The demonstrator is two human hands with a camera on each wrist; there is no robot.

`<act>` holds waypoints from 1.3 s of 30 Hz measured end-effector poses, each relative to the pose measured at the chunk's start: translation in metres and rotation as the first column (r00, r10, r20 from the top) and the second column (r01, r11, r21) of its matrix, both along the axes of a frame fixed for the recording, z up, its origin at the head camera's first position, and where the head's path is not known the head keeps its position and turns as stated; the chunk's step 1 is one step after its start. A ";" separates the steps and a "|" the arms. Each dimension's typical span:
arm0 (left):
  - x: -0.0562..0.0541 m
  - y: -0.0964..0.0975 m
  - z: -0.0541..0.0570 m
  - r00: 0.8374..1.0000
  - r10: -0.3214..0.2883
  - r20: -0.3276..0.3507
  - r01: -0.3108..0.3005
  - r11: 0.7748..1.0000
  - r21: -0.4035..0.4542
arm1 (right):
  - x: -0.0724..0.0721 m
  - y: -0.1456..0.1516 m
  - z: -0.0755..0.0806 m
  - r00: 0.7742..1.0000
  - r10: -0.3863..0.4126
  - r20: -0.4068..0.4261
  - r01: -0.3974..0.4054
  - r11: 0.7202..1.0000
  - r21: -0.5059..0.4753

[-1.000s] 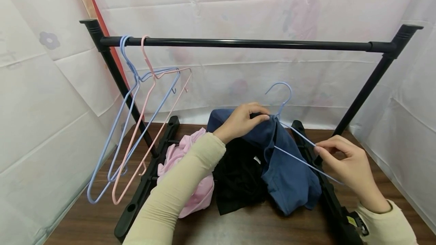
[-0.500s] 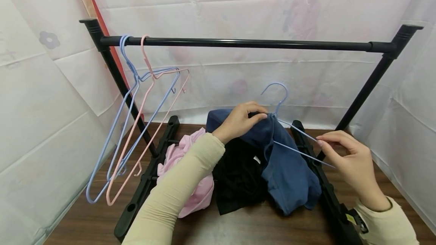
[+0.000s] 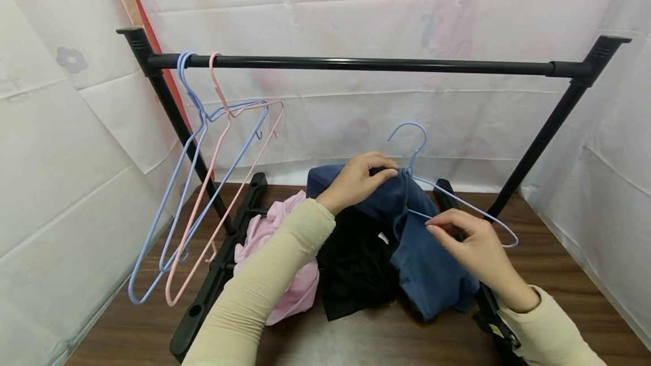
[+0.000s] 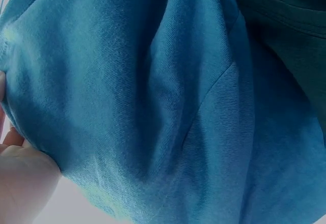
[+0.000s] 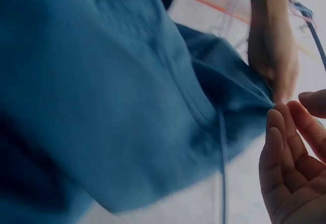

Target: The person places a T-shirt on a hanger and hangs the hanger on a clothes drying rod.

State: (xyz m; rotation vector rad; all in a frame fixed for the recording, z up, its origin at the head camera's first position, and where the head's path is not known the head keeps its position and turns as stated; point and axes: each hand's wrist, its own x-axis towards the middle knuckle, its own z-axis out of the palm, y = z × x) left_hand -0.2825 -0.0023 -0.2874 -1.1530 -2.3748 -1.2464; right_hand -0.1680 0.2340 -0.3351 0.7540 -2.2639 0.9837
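A blue shirt (image 3: 427, 264) drapes over the left part of a blue hanger (image 3: 478, 206), whose hook rises bare above the cloth. The hanger's right arm sticks out uncovered. My left hand (image 3: 358, 182) pinches the shirt and its top edge near the hanger's neck; in the left wrist view part of that hand (image 4: 25, 178) shows beside the blue cloth. My right hand (image 3: 473, 244) is in front of the hanger's lower bar, fingers loosely bent. In the right wrist view this hand (image 5: 295, 168) is near the cloth, apart from the bar (image 5: 222, 168), thumb and fingers separated.
A black garment rack (image 3: 356, 64) spans the back. Two blue hangers (image 3: 168, 185) and a pink hanger (image 3: 216, 168) hang at its left end. A pink garment (image 3: 300, 292) and a black garment (image 3: 356, 275) lie on the wooden table (image 3: 295, 349), left of the shirt.
My right hand has let go of the hanger's right arm and moved left, to the lower bar near the cloth. The hook has shifted slightly left. My left hand keeps its place.
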 end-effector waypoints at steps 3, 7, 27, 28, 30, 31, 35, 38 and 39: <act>0.000 0.000 0.000 1.000 -0.003 -0.014 0.003 1.000 0.003 | -0.003 -0.007 -0.010 0.998 -0.006 0.058 0.004 0.999 0.034; 0.001 -0.002 -0.001 1.000 -0.011 -0.025 0.011 1.000 0.013 | -0.007 -0.013 -0.022 0.993 -0.010 0.118 0.002 0.998 0.061; 0.000 -0.003 -0.003 0.999 -0.028 -0.015 0.029 0.999 0.035 | -0.015 -0.028 -0.041 0.926 -0.164 0.341 0.094 0.973 0.212; 0.000 -0.003 -0.004 0.999 -0.031 -0.017 0.031 0.999 0.039 | -0.015 -0.028 -0.042 0.922 -0.174 0.346 0.101 0.971 0.219; 0.000 -0.003 -0.004 0.999 -0.036 -0.018 0.036 0.998 0.045 | -0.016 -0.029 -0.043 0.915 -0.194 0.353 0.114 0.966 0.234; 0.000 -0.003 -0.004 0.999 -0.038 -0.020 0.039 0.998 0.047 | -0.017 -0.029 -0.043 0.913 -0.203 0.353 0.121 0.963 0.241; 0.000 -0.003 -0.005 0.999 -0.041 -0.021 0.042 0.998 0.045 | -0.019 -0.030 -0.046 0.908 -0.233 0.347 0.144 0.954 0.263; 0.001 -0.003 -0.005 0.999 -0.035 -0.016 0.036 0.999 0.039 | -0.020 -0.031 -0.047 0.903 -0.254 0.347 0.160 0.948 0.276; 0.001 -0.002 -0.005 0.999 -0.035 -0.016 0.035 0.999 0.038 | -0.021 -0.031 -0.048 0.901 -0.260 0.346 0.165 0.945 0.281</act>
